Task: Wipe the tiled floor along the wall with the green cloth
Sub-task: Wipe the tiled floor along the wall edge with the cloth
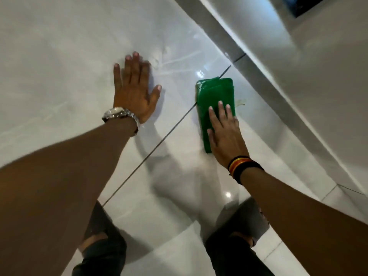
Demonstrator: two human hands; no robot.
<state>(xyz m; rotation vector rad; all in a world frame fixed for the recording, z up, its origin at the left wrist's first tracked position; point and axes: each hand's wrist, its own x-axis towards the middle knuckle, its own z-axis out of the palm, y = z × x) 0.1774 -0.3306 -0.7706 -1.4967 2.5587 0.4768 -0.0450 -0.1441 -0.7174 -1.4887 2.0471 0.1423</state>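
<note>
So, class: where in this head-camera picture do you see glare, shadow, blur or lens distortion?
Head view: bright glare spots on the glossy tiled floor; soft shadows under both arms; motion blur on the forearms and knees; the wall's skirting bows from the wide lens; green cloth stays fairly sharp.

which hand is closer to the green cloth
The right hand. It lies flat on the near end of the green cloth, pressing it to the tiled floor. The left hand is planted palm-down on the floor, apart from the cloth.
</note>
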